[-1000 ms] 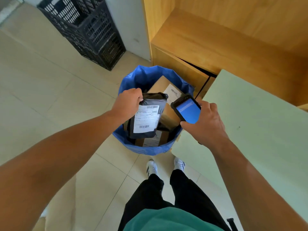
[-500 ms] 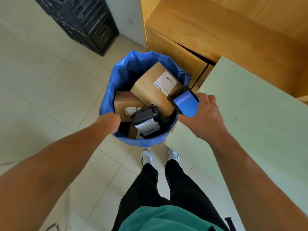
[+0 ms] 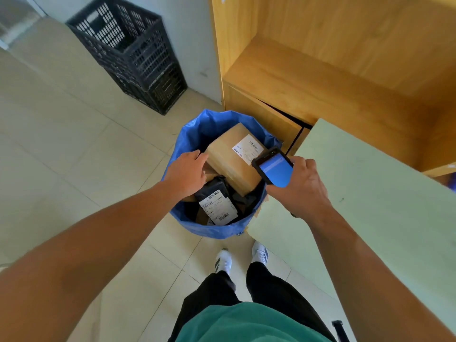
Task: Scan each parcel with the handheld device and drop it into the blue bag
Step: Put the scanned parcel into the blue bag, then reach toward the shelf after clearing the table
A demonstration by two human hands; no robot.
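A black crate (image 3: 128, 53) stands on the tiled floor (image 3: 61, 144) by the wall at far left, well apart from the rest. The left hand (image 3: 186, 172) hangs over the blue bag (image 3: 195, 129), fingers loosely straight and holding nothing, its tips at the left edge of a cardboard box (image 3: 227, 159); whether they touch it I cannot tell. Under that hand, low in the bag, lies a black parcel (image 3: 214, 188), white label up, with the box leaning over it. The right hand (image 3: 301, 188) grips the scanner (image 3: 275, 169), blue screen up, above the bag's right rim. A green table (image 3: 370, 193) crowds the bag's right side, and a wooden cabinet (image 3: 320, 82) stands behind
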